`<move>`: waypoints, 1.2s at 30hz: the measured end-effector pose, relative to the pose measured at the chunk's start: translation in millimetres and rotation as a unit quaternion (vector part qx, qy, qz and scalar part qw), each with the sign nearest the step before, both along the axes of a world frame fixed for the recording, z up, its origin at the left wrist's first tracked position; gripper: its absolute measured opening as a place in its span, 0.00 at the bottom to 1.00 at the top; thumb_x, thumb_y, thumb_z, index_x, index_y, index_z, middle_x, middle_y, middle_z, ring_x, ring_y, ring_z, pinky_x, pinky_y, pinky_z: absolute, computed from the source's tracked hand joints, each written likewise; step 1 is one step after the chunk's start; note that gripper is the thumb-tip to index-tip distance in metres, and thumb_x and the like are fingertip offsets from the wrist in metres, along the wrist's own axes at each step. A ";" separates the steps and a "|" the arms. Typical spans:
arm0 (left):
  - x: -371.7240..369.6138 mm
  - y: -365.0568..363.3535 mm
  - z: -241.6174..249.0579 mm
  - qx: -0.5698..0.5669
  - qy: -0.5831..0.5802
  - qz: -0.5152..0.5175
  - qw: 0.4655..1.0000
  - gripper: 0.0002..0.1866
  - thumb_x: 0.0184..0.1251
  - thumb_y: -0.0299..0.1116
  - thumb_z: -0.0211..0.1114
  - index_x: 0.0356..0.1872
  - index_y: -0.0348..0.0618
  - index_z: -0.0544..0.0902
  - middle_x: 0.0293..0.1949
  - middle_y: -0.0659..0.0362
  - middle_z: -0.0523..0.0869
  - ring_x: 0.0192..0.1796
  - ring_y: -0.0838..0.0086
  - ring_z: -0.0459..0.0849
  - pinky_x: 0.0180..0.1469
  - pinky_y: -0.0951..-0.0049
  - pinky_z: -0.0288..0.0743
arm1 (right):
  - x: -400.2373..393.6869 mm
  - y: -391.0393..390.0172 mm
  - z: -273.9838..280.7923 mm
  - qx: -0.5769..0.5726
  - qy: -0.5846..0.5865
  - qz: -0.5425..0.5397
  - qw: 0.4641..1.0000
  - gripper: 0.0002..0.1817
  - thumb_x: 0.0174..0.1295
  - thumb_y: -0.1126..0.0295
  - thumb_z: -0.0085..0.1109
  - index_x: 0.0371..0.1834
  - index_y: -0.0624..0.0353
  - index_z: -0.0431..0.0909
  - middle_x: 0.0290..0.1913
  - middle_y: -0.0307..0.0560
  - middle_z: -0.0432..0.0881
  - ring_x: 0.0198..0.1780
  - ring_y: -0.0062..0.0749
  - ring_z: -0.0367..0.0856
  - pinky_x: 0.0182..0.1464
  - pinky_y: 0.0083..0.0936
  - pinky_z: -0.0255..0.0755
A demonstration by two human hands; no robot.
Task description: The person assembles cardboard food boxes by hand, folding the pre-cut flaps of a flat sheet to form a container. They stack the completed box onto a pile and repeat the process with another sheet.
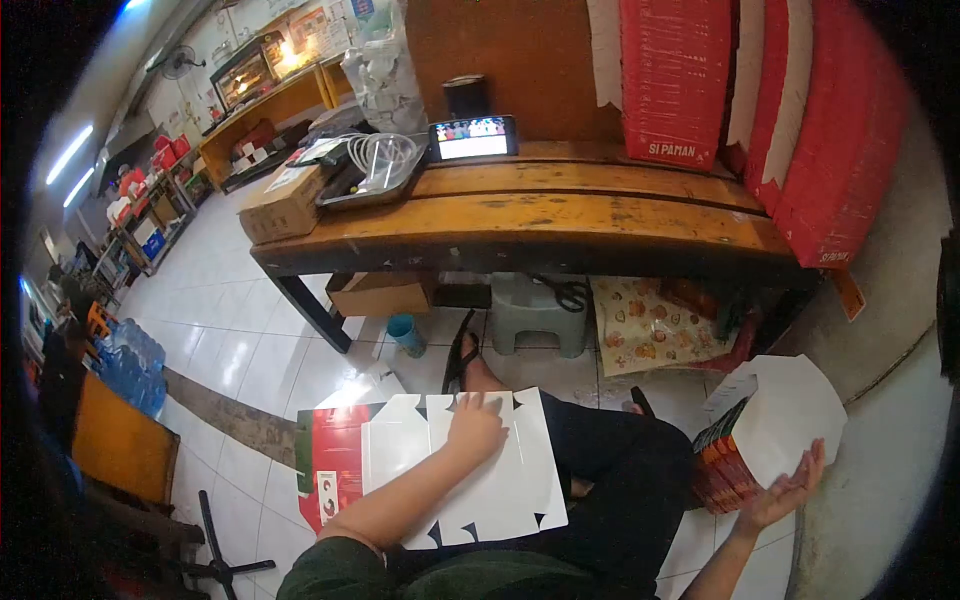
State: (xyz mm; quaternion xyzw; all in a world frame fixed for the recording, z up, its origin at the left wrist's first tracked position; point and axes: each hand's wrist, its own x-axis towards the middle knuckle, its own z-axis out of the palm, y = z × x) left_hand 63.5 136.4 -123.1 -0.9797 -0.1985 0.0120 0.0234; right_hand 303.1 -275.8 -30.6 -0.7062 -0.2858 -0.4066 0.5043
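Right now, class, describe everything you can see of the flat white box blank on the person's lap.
The box blank is an unfolded sheet, seemingly thin card, lying flat with its plain white side up. Its edges are cut into flaps, with small dark notches along the near and far edges. It rests across the lap, overlapping a red printed blank on its left side. The left hand presses palm-down on its upper middle, the forearm crossing it. The right hand is apart from it, open beside a stack of blanks.

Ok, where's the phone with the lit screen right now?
In the head view the phone stands propped at the back of the wooden table, upper centre, just right of the metal tray.
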 end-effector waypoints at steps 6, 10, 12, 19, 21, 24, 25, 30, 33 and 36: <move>-12.9 -10.2 10.8 0.000 -0.130 0.055 0.990 0.31 0.61 0.45 0.72 0.62 0.37 0.78 0.61 0.52 0.79 0.68 0.56 0.72 0.72 0.53 0.63 | -45.8 53.8 10.7 -0.059 0.026 0.104 0.992 0.18 0.74 0.65 0.53 0.64 0.57 0.69 0.74 0.63 0.63 0.76 0.53 0.63 0.76 0.51 0.58; -17.8 5.2 17.1 -0.071 -0.147 0.066 0.984 0.28 0.59 0.42 0.74 0.58 0.38 0.80 0.55 0.53 0.79 0.63 0.56 0.74 0.68 0.56 0.66 | -57.6 68.5 16.8 -0.111 0.013 0.130 0.985 0.18 0.70 0.73 0.56 0.62 0.58 0.71 0.74 0.63 0.63 0.73 0.51 0.66 0.76 0.45 0.59; -19.8 5.8 24.0 -0.080 -0.176 0.042 0.980 0.27 0.57 0.39 0.75 0.58 0.41 0.80 0.52 0.53 0.79 0.60 0.57 0.75 0.66 0.57 0.68 | -64.5 75.5 17.5 -0.100 0.045 0.159 0.981 0.17 0.70 0.74 0.56 0.61 0.58 0.72 0.74 0.63 0.64 0.73 0.51 0.67 0.75 0.44 0.58; -21.1 17.5 18.3 -0.062 -0.286 -0.005 0.956 0.16 0.58 0.27 0.65 0.49 0.43 0.83 0.43 0.56 0.80 0.54 0.58 0.78 0.58 0.59 0.73 | -84.5 96.5 29.9 -0.161 0.053 0.164 0.972 0.14 0.66 0.76 0.58 0.55 0.59 0.75 0.71 0.62 0.68 0.73 0.51 0.67 0.74 0.43 0.58; -23.1 17.0 15.2 -0.046 -0.300 -0.032 0.952 0.13 0.59 0.26 0.62 0.46 0.42 0.84 0.42 0.56 0.80 0.52 0.58 0.79 0.55 0.59 0.74 | -87.6 99.9 29.4 -0.186 0.049 0.162 0.968 0.14 0.64 0.77 0.59 0.54 0.59 0.76 0.71 0.61 0.69 0.72 0.51 0.68 0.74 0.43 0.58; -25.4 14.4 17.3 -0.070 -0.285 -0.010 0.956 0.11 0.59 0.26 0.62 0.43 0.43 0.85 0.43 0.55 0.82 0.50 0.58 0.80 0.52 0.59 0.77 | -93.3 103.4 26.3 -0.180 0.082 0.185 0.963 0.13 0.62 0.78 0.61 0.49 0.61 0.78 0.68 0.62 0.71 0.71 0.55 0.69 0.73 0.46 0.61; -26.0 13.6 17.5 -0.087 -0.273 0.008 0.958 0.11 0.58 0.26 0.63 0.42 0.44 0.85 0.43 0.55 0.82 0.49 0.58 0.81 0.50 0.59 0.77 | -95.5 104.7 27.3 -0.194 0.071 0.188 0.960 0.13 0.62 0.78 0.61 0.49 0.60 0.78 0.69 0.62 0.71 0.71 0.54 0.70 0.73 0.45 0.61; -29.0 18.8 9.0 -0.026 -0.260 0.016 0.965 0.14 0.59 0.26 0.63 0.47 0.42 0.85 0.44 0.55 0.81 0.50 0.59 0.80 0.51 0.60 0.77 | -105.2 111.5 34.9 -0.249 0.056 0.200 0.946 0.12 0.61 0.78 0.61 0.48 0.58 0.80 0.68 0.61 0.72 0.70 0.54 0.71 0.72 0.45 0.61; -29.9 18.4 6.7 0.003 -0.265 0.005 0.964 0.16 0.59 0.26 0.63 0.50 0.41 0.85 0.44 0.56 0.80 0.52 0.60 0.79 0.53 0.61 0.75 | -107.9 113.2 31.6 -0.244 0.078 0.212 0.943 0.12 0.58 0.77 0.66 0.46 0.59 0.82 0.66 0.59 0.74 0.70 0.57 0.70 0.72 0.50 0.61; -29.5 15.5 15.4 0.011 -0.281 -0.007 0.960 0.15 0.58 0.26 0.63 0.48 0.41 0.84 0.44 0.56 0.80 0.52 0.60 0.78 0.54 0.61 0.74 | -111.6 115.3 33.8 -0.249 0.089 0.223 0.938 0.11 0.59 0.76 0.65 0.46 0.58 0.83 0.66 0.58 0.74 0.69 0.57 0.71 0.72 0.49 0.62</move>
